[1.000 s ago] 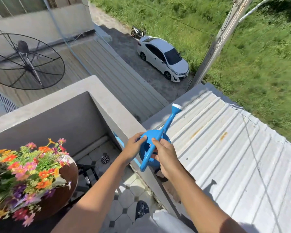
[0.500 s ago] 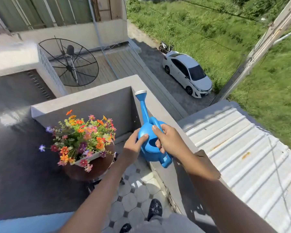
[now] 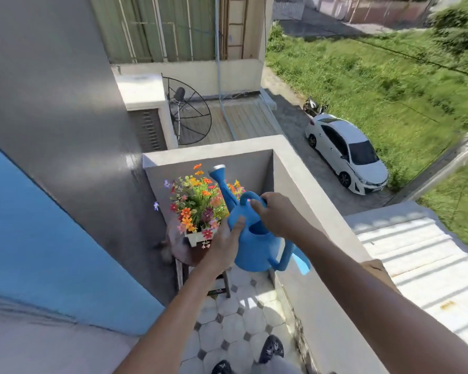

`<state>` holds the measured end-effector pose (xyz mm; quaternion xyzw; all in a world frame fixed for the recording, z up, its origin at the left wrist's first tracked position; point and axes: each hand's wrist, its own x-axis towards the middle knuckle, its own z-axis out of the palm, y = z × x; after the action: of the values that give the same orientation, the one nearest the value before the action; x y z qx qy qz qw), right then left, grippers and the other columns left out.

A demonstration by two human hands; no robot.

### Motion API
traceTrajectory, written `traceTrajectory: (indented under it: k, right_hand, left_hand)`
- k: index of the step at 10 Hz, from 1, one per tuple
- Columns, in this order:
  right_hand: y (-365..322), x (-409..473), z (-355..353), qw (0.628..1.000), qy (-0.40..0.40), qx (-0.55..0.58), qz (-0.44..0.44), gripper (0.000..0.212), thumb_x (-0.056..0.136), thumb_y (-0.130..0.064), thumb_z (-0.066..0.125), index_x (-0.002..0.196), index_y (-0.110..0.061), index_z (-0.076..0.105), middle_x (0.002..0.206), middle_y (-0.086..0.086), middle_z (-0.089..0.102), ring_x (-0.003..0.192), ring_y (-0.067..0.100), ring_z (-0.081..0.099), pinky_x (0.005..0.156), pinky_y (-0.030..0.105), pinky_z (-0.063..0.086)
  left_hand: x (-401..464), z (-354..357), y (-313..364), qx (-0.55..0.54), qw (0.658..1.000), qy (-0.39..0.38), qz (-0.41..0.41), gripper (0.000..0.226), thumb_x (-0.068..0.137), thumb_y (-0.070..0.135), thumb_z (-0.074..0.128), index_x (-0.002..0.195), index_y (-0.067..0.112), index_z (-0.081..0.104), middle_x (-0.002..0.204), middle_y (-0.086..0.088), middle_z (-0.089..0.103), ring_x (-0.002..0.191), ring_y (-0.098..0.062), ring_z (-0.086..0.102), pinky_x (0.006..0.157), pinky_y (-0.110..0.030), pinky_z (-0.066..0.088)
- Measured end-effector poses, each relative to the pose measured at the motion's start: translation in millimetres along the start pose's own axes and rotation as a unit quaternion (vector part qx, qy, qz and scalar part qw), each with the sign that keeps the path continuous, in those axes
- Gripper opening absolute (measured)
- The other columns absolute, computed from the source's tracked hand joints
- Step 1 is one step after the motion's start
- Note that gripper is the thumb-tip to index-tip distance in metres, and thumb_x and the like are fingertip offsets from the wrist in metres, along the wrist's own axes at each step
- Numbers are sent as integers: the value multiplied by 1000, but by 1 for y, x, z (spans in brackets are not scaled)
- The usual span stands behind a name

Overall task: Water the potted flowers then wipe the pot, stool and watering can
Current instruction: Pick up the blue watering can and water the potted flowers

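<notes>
A blue plastic watering can [image 3: 257, 247] hangs in the air over the balcony, its long spout [image 3: 222, 182] reaching up over the flowers. My right hand [image 3: 274, 214] grips the top handle. My left hand [image 3: 226, 242] presses flat against the can's left side. The colourful flowers [image 3: 197, 203] stand in a white pot [image 3: 197, 237] on a round brown stool [image 3: 184, 251] in the balcony's far corner, just left of the can.
A grey parapet wall [image 3: 297, 182] bounds the narrow balcony on the right and far side. A grey and blue house wall [image 3: 65, 184] closes the left. Tiled floor [image 3: 235, 325] and my shoes [image 3: 272, 348] lie below. A corrugated roof [image 3: 422, 265] sits beyond the parapet.
The can has swung from above the parapet and roof leftward to the flowers, spout now over them. My view has turned left toward the house wall.
</notes>
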<state>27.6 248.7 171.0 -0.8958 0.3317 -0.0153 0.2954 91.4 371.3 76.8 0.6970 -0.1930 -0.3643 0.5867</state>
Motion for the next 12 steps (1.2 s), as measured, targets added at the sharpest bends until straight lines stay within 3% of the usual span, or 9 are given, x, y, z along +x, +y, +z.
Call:
traceTrajectory:
  k: [1, 3, 4, 5, 7, 8, 9, 10, 12]
  right_hand:
    - [-17, 0, 3, 1000, -7, -26, -11, 39, 101, -33, 47, 70, -10, 44, 65, 3, 44, 55, 16, 41, 47, 27, 28]
    - [-47, 7, 0, 993, -65, -95, -29, 33, 102, -33, 39, 94, -6, 58, 77, 7, 53, 74, 25, 51, 64, 29, 40]
    - [-57, 11, 0, 991, -79, -103, -13, 33, 102, -24, 39, 108, 2, 59, 68, 2, 43, 59, 18, 44, 51, 26, 35]
    - [-78, 10, -1, 981, -117, -156, 17, 38, 100, -11, 44, 137, 0, 46, 71, 6, 36, 58, 18, 40, 46, 27, 31]
    - [-88, 6, -3, 978, -124, -165, -19, 56, 92, -21, 66, 141, -5, 46, 111, 5, 64, 70, 15, 35, 49, 24, 23]
    - [-95, 6, -8, 988, -103, -96, 67, 53, 94, -18, 62, 141, -1, 46, 105, 5, 63, 71, 14, 40, 47, 22, 25]
    - [-95, -4, -19, 985, -80, -149, 22, 70, 89, -14, 68, 149, -4, 33, 120, 10, 60, 78, 17, 45, 45, 23, 17]
    - [-90, -3, -21, 987, -101, -66, 109, 53, 93, -18, 62, 139, 2, 46, 102, 6, 65, 64, 13, 47, 45, 20, 24]
    - [-72, -11, -42, 986, -114, -87, 83, 42, 94, -21, 60, 130, 2, 57, 91, 4, 63, 67, 12, 52, 45, 19, 26]
  left_hand:
    - [-8, -11, -1, 5, 1000, 15, -16, 66, 78, 77, 43, 118, 25, 51, 114, -8, 67, 104, -25, 66, 94, -55, 52]
    - [-21, -27, 8, 4, 999, 28, -42, 56, 88, 70, 39, 117, 24, 53, 114, -7, 67, 106, -23, 64, 99, -50, 48]
    - [-24, -32, 13, 2, 998, 26, -58, 50, 87, 70, 39, 111, 29, 56, 113, -6, 69, 106, -22, 65, 100, -50, 48]
    - [-24, -36, 14, 17, 997, 36, -73, 65, 79, 79, 34, 111, 28, 59, 110, -6, 70, 103, -23, 66, 99, -50, 49]
    - [-33, -42, 28, 33, 996, 45, -68, 48, 99, 60, 28, 96, 25, 60, 104, -12, 70, 99, -27, 65, 89, -45, 51]
    - [-34, -42, 32, 37, 997, 43, -59, 65, 91, 69, 28, 107, 15, 61, 105, -15, 70, 101, -31, 65, 91, -49, 51]
    - [-34, -38, 33, 51, 996, 41, -65, 81, 78, 80, 27, 107, 13, 62, 104, -16, 69, 99, -32, 65, 91, -51, 50]
    - [-30, -32, 32, 58, 996, 22, -60, 81, 77, 85, 26, 105, 20, 64, 104, -10, 71, 98, -27, 66, 93, -55, 50]
    - [-29, -10, 43, 75, 995, -9, -68, 80, 80, 86, 26, 110, 20, 60, 108, -7, 66, 101, -23, 63, 94, -49, 49]
